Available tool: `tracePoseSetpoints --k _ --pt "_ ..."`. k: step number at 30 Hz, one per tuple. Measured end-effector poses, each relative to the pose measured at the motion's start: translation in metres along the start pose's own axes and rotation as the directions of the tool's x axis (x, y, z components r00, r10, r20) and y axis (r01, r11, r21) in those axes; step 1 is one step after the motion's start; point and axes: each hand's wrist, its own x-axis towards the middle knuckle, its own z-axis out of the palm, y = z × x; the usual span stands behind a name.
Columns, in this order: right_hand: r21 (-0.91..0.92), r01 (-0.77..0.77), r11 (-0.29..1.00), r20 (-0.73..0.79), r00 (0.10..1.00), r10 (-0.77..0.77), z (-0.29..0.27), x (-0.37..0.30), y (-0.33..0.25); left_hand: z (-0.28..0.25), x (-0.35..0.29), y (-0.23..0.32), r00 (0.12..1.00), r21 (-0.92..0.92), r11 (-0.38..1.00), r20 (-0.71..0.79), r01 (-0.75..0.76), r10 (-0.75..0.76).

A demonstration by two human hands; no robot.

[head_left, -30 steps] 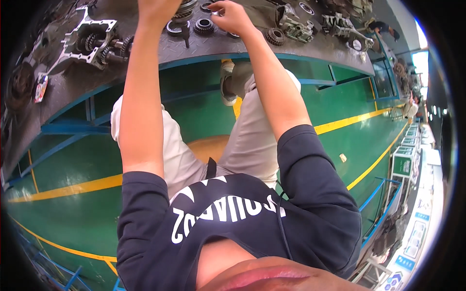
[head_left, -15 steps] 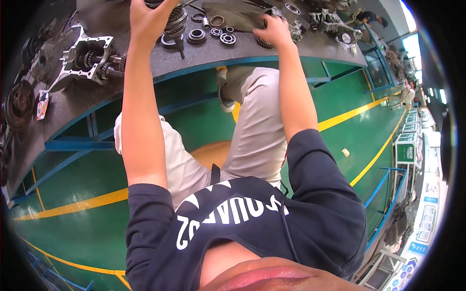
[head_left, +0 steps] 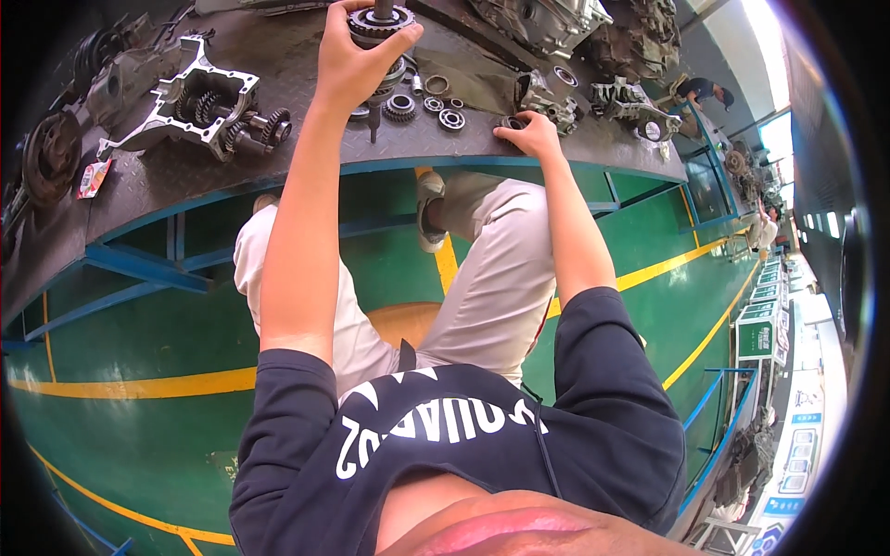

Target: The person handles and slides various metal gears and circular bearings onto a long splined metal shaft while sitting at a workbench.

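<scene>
My left hand (head_left: 357, 57) is closed around a gear shaft (head_left: 384, 20) that stands upright on the bench. Its thumb lies across the toothed ring near the top. To the right, my right hand (head_left: 532, 134) has its thumb and fingers at a dark toothed gear ring (head_left: 509, 122) on the bench top, partly hidden by the fingers. Between my hands lie a small gear (head_left: 400, 107), a ball bearing (head_left: 451, 120), a smaller bearing (head_left: 433, 104) and a brass-coloured ring (head_left: 437, 85).
An open gearbox housing (head_left: 197, 104) with gear shafts sits on the left of the metal bench (head_left: 306, 148). Further left is a rusty pulley (head_left: 51, 148). Several castings, one a gearbox case (head_left: 547, 97), stand at the right and back. Another person (head_left: 706, 91) is at the far right.
The view has shifted, showing more of the bench's far side and the shaft's top. My left hand stays on the shaft. My right fingers have drawn closer together at the gear ring.
</scene>
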Motion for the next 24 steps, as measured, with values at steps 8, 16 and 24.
tracePoseSetpoints --k 8,16,24 --pt "0.701 -0.441 -0.561 0.206 0.878 -0.433 -0.027 -0.016 -0.055 0.003 0.008 -0.024 1.000 0.040 0.999 0.010 -0.026 0.026" --pt "0.620 -0.349 -0.703 -0.070 0.868 -0.492 -0.080 0.009 -0.127 0.016 0.003 -0.023 0.999 0.012 0.999 -0.031 -0.043 0.044" --pt "0.704 0.195 -0.683 -0.549 0.760 -0.349 -0.250 0.038 -0.300 0.014 -0.002 -0.020 0.998 0.023 0.998 -0.007 -0.062 0.063"
